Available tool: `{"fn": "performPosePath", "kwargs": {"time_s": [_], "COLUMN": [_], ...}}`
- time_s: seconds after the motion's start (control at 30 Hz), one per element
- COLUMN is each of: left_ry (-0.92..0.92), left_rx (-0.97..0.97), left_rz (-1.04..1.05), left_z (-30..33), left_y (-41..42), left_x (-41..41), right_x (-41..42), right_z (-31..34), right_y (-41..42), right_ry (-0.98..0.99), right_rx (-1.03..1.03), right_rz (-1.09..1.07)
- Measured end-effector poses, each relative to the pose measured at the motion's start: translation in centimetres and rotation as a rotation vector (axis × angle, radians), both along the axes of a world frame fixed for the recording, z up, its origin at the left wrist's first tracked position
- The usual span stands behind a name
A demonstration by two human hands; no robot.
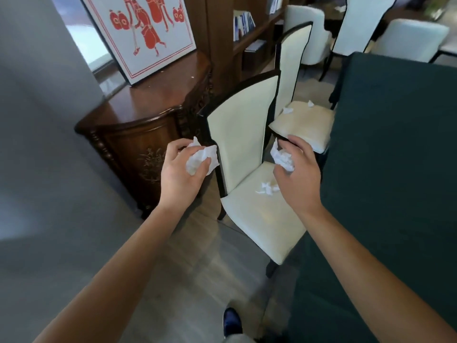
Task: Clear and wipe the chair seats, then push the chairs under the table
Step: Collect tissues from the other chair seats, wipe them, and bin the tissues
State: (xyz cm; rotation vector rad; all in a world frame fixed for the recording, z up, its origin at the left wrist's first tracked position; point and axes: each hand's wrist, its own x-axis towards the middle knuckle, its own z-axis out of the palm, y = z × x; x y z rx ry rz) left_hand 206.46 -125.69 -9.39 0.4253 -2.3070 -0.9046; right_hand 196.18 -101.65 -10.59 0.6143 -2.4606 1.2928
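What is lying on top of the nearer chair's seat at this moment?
One small crumpled white tissue scrap lies on the nearer cream leather chair seat. The right hand, gripping another tissue wad, covers part of the seat.

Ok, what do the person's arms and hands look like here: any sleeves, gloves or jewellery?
Both forearms are bare as far as the frame shows; no sleeve is in view. The left hand and the right hand wear no gloves. No watch, bracelet or ring is visible on the wrists or on the fingers that show.
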Motion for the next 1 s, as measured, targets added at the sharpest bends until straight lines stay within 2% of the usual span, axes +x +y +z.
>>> {"fn": "performPosePath", "kwargs": {"time_s": [0.13,0.47,0.73,1.0], "left_ry": [-0.054,0.026,0.059,0.045], "left_rx": [-0.015,0.021,0.096,0.091], "left_rz": [-0.107,-0.394,-0.505,-0.613], "left_z": [-0.7,-1.4,-1.1,-0.9], "left_y": [-1.0,-3.0,-6.3,-3.5], "left_x": [-5.0,-14.6,-19.5,-25.3], "right_x": [-1.9,-4.9,-5.4,-8.8], "right_z": [-0.9,0.9,2.5,3.1], "right_y": [-0.5,0.6,-1.6,0.6], "right_ry": [-0.042,-0.074,-0.082,-0.061], "right_rx": [-0.045,-0.024,-0.013,-0.025], "right_rz": [-0.091,-0.409,-0.579,-0.658]}}
